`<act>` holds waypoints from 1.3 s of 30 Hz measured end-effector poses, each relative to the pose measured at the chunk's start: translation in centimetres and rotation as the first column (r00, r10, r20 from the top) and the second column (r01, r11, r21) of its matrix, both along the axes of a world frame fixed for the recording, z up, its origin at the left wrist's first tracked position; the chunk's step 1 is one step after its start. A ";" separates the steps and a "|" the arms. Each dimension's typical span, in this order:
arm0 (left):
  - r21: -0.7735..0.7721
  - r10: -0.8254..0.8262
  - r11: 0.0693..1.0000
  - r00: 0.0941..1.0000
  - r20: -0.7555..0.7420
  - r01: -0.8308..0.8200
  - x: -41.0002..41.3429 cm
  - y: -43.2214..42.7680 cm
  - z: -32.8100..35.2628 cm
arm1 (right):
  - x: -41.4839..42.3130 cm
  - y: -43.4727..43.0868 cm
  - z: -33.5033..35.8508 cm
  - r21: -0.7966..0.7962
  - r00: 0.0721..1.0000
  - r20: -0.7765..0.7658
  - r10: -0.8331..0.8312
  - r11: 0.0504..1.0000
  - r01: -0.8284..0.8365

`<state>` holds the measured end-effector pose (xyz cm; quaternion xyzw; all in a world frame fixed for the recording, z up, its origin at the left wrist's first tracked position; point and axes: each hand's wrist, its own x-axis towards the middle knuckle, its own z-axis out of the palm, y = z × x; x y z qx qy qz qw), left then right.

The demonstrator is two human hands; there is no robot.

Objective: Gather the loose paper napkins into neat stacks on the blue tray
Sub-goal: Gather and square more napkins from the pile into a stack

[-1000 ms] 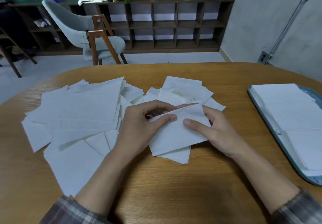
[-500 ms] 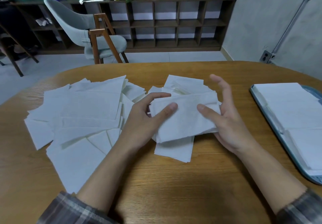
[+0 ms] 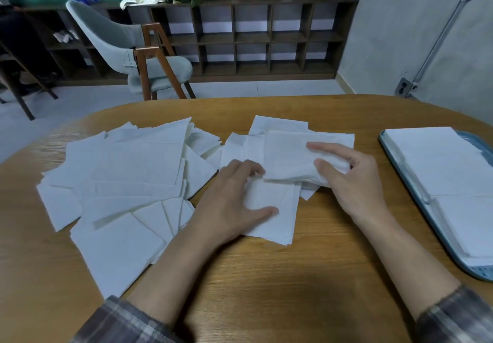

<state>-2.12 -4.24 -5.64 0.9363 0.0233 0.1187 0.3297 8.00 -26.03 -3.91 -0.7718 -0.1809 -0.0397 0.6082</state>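
The right grip pinches a small bundle of napkins, with the thumb on its near edge and the index finger laid across its top, holding it just above the surface. The left grip lies on a single flat napkin just near of the bundle. Its thumb stretches flat on the paper and its fingers bend down at the far edge, but whether they pinch it cannot be told. More napkins lie under and beyond the bundle. To the left a wide loose pile of napkins spreads over the surface, overlapping at odd angles. Well to the right sits the blue tray, carrying neat napkin stacks. Beyond the far edge stand a grey chair and a dark shelf.
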 end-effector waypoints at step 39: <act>-0.723 0.059 0.689 0.991 0.123 0.049 -1.4 -0.3 4.1 | -0.3 -0.1 0.8 0.057 0.997 0.029 0.073 0.996 -0.075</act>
